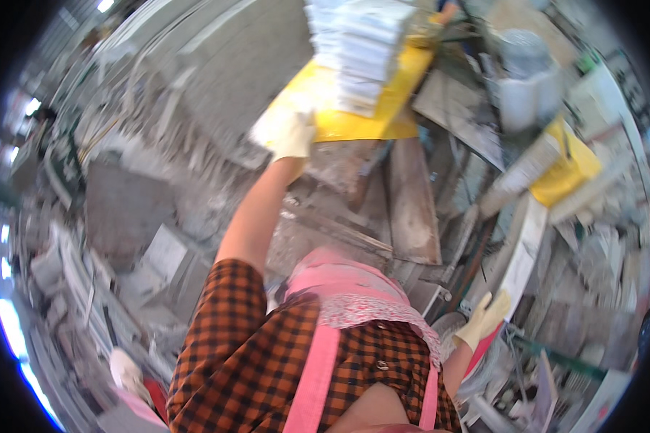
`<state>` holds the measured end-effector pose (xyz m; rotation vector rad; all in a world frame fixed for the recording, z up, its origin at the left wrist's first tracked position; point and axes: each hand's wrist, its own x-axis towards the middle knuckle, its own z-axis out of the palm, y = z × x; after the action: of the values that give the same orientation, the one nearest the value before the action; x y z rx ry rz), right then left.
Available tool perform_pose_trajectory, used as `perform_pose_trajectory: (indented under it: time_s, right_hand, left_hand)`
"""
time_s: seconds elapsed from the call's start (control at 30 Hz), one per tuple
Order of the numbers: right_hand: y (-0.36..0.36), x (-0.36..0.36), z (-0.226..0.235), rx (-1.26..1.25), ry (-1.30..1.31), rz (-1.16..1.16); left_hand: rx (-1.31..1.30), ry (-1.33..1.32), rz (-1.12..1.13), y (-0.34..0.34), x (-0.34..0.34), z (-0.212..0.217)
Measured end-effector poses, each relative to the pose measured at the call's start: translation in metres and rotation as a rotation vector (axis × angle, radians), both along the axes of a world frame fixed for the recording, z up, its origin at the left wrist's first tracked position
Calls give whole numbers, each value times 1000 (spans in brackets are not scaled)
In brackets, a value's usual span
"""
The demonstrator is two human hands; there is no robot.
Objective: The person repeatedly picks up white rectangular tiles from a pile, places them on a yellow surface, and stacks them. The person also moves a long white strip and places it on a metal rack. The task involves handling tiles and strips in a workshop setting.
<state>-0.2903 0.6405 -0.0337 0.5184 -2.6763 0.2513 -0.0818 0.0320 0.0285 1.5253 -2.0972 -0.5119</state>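
Note:
My left hand (290,136), in a cream glove, reaches forward to the near left corner of a yellow sheet (325,124). It touches the sheet there, but glare and blur hide whether its fingers close on it. On the sheet stands a tall stack of white rectangular slabs (365,61), to the right of that hand. Low on the right, my right hand (485,317), gloved the same way, is held with fingers apart and nothing in it. Close beside it runs a long pale stone strip (525,252), and I cannot tell whether they touch.
Large grey slabs (224,79) lean at the back left. Wooden boards (412,202) lie below the yellow sheet. On the right are a white bucket-like container (527,94) and a second yellow sheet (567,166) around a pale piece. Broken stone offcuts (166,252) litter the left.

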Motion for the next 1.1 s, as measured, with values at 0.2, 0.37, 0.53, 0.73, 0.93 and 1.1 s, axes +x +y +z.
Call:
perform_pose_trajectory:
  time_s: [0.2, 0.37, 0.53, 0.73, 0.93, 1.1]
  right_hand:
    - [-4, 0, 0, 43, -60, -88]
    - [-7, 11, 9, 13, -38, -46]
    - [-6, 16, 11, -1, -50, -40]
    - [-4, 19, 9, -14, -39, -56]
    - [-5, 25, 9, -38, -17, -59]
    - [-5, 30, 16, -59, -24, -64]
  left_hand:
    - [133, -30, -25, 15, 6, 29]
    - [166, -3, -47, 8, 4, 26]
    - [134, -37, -46, 10, -2, 23]
    - [106, -37, -89, 2, 4, 19]
    - [112, -22, -101, -3, 3, 15]
    - [108, -65, -102, -6, 4, 11]
